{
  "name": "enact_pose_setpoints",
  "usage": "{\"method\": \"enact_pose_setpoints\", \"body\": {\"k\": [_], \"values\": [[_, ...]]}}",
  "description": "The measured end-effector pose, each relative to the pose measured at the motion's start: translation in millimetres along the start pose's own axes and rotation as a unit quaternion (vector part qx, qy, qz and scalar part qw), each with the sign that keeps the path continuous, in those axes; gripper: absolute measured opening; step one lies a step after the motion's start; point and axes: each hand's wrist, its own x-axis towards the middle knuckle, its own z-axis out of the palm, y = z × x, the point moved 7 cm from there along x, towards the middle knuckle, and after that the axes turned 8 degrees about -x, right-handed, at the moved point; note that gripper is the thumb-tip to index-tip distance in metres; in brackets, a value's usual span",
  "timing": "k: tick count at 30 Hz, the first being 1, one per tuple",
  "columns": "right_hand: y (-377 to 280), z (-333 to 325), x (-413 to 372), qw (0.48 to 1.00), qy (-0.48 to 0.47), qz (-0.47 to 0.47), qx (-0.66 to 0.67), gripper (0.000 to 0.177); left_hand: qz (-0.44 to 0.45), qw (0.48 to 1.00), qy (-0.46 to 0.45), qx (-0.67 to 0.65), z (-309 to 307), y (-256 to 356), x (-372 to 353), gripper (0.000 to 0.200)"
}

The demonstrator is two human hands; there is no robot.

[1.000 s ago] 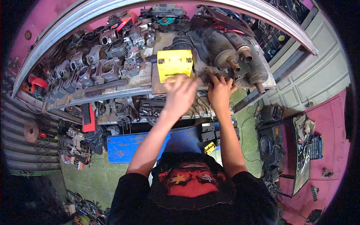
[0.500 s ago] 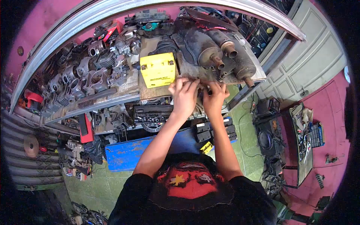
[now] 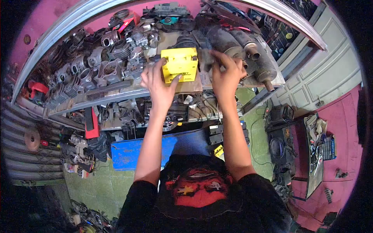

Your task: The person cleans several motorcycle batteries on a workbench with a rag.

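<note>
On the workbench stands a yellow Motobatt battery (image 3: pixel 179 66), upright with its lettered side facing me. My left hand (image 3: pixel 158 86) is closed on its left side, fingers along the edge and thumb across the lettered face. My right hand (image 3: pixel 226 75) is just right of the battery, fingers curled inward. A dark, motion-blurred thing shows at its fingertips, and I cannot make out what it is. Right beside that hand lie rusty mufflers (image 3: pixel 266 73), partly covered by it.
Engine cylinders (image 3: pixel 110 72) and other metal parts crowd the bench's left side. Below are a shelf of parts, a blue panel (image 3: pixel 128 155) and black batteries (image 3: pixel 217 134). A speaker box (image 3: pixel 276 145) stands at right, near a white door (image 3: pixel 311 73).
My left hand has moved left from the bench edge onto the battery. My right hand has lifted and moved farther back, beside the mufflers. The view has shifted slightly.
</note>
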Motion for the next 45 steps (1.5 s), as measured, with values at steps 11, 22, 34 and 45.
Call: {"method": "enact_pose_setpoints", "body": {"k": [11, 22, 34, 45], "values": [[-32.1, 51.5, 18.0, 0.988, -0.069, -0.031, -0.132, 0.026, -0.069, 0.989, -0.105, -0.081, 44.2, -69.4, 16.7, 0.101], [-131.0, 101.4, 2.5, 0.977, -0.077, -0.146, -0.135, 0.018, -0.045, 0.987, -0.098, -0.116, 47.3, -84.5, 9.4, 0.075], [-110.8, 93.3, 5.0, 0.984, -0.084, -0.092, -0.127, 0.024, -0.095, 0.986, -0.057, -0.127, 37.3, -77.0, 8.0, 0.081], [-57.8, 75.2, 25.1, 0.967, -0.064, -0.034, -0.246, 0.014, -0.089, 0.983, -0.071, -0.147, 40.3, -78.4, 6.4, 0.092]]}}
